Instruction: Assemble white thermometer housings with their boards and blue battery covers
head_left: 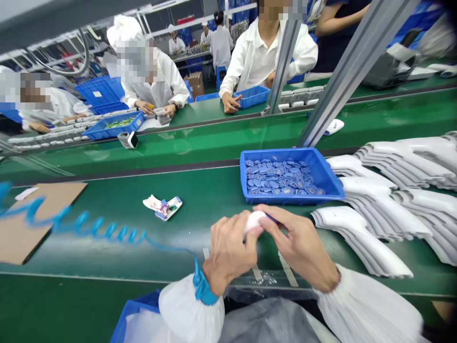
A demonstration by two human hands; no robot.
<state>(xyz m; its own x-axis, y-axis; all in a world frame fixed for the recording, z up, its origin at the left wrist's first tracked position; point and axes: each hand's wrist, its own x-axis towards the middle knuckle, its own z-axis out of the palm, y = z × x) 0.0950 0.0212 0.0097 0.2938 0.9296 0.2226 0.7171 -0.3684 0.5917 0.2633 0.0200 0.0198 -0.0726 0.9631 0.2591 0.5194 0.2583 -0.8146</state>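
Observation:
Both hands meet over the green bench near the middle. My left hand (232, 245), with a blue strap at the wrist, is wrapped round a white plastic part (254, 220). The fingers of my right hand (298, 243) pinch a small dark blue piece (269, 217) against the same part. Much of the white part is hidden by the fingers. Just beyond my hands is a blue tray (333, 183) holding several small blue oval pieces (274, 176). An open white shell with wires and a small board (164, 206) lies to the left.
Nested white shells (360, 228) lie in stacks at the right. A coiled blue cord (107, 231) runs left from my wrist, above cardboard (39, 219). A metal post (342, 76) rises behind the tray. Across the bench, people in white work beside blue trays (253, 96).

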